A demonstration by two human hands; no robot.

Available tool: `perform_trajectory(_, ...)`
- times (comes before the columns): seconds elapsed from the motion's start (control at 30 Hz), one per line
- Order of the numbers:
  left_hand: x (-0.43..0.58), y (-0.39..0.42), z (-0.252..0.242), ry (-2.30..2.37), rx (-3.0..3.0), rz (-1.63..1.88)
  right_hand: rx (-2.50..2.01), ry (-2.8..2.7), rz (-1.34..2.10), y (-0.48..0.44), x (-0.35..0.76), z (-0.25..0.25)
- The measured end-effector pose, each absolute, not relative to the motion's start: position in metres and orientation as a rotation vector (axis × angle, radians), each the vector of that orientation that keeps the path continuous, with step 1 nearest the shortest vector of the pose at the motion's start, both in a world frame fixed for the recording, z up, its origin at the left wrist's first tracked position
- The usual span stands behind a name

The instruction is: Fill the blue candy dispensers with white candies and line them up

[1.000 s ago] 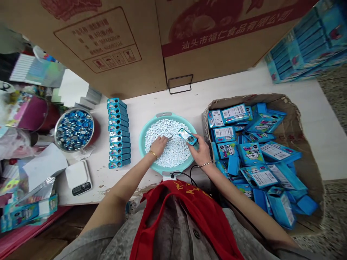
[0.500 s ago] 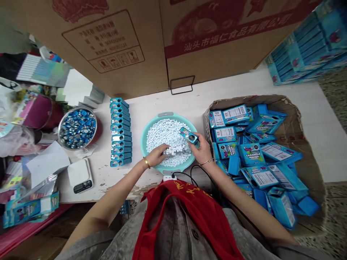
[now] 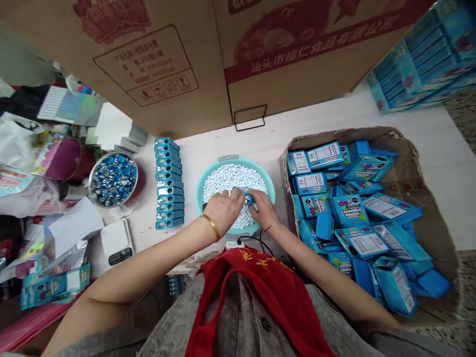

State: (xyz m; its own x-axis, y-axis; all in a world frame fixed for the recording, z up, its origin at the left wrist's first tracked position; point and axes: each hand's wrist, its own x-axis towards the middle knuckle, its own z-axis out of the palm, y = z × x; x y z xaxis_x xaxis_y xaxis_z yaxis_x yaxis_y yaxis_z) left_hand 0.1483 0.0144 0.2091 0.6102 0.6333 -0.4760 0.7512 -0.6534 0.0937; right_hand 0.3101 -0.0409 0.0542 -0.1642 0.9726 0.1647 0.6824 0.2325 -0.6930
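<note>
My right hand [image 3: 263,208] grips a small blue candy box [image 3: 248,199], held low over a turquoise basin [image 3: 271,186]. White candies [image 3: 233,174] fill that basin. At the box's top my left hand [image 3: 225,210] is closed, its bent fingers against the opening; white pieces show between the fingertips and the box. My left palm faces down, so most of what it holds is hidden.
To the left, a row of blue boxes [image 3: 170,183] with round holes stands beside a metal bowl [image 3: 113,178] of blue caps. A white scale [image 3: 117,241] lies nearer. On the right, a cut carton [image 3: 403,144] holds blue boxes. Large cartons [image 3: 178,119] block the back.
My left hand has risen from the candies to the box opening. My right hand has brought the box lower and left, closer to my left hand. The view has shifted slightly.
</note>
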Motion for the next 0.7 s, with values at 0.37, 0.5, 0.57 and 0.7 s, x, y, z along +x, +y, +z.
perform_trajectory(0.37, 0.09, 0.04, 0.127, 1.317, 2.452, -0.266, -1.657, -1.743, 0.696, -0.036, 0.329, 0.051)
perform_trajectory(0.5, 0.079, 0.038, 0.058, 1.344, 2.362, -0.42, -1.693, -1.673, 0.707, -0.031, 0.334, 0.058)
perform_trajectory(0.57, 0.082, 0.03, 0.035, 1.292, 2.339, -0.424, -1.698, -1.651, 0.717, -0.029, 0.334, 0.062)
perform_trajectory(0.7, 0.104, 0.007, 0.012, 1.128, 2.257, -0.337, -1.726, -1.603, 0.717, -0.028, 0.333, 0.068)
